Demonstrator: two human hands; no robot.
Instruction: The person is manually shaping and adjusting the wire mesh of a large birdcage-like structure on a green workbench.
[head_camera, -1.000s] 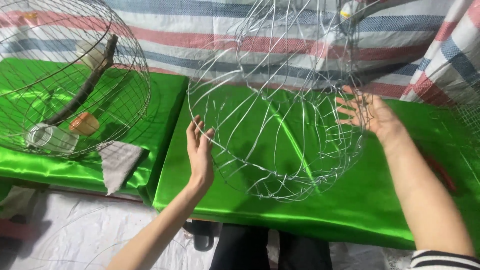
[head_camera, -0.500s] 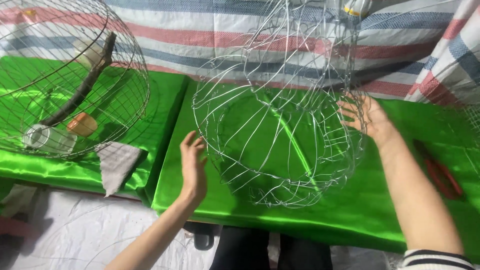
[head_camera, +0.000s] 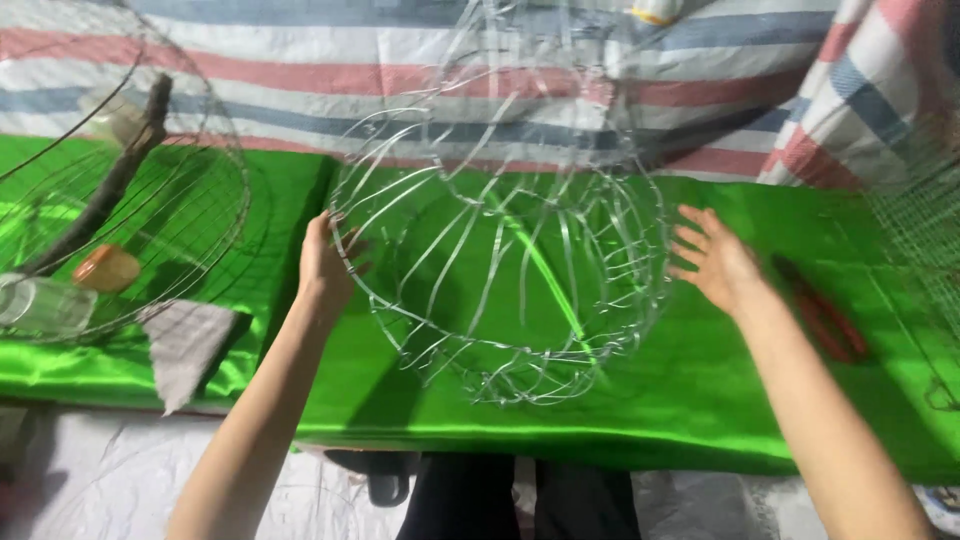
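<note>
Between the two hands, a rounded wire frame (head_camera: 500, 260) stands over the green cloth (head_camera: 700, 400). The left hand (head_camera: 322, 265) curls its fingers on the frame's rim; the right hand (head_camera: 718, 262) is spread open beside it. Right of that hand lie red-handled pliers (head_camera: 825, 315); behind hangs striped fabric (head_camera: 400, 70).

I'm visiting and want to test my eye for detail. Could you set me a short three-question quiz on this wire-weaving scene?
1. True or false: the left hand touches the round wire frame.
2. Which lies right of the right hand on the green cloth? A) scissors B) red-handled pliers C) a brush
3. What stands inside the finished wire cage at left, beside the orange lid?

Key: 1 true; 2 B; 3 a clear glass jar, near a leaning stick.
</note>
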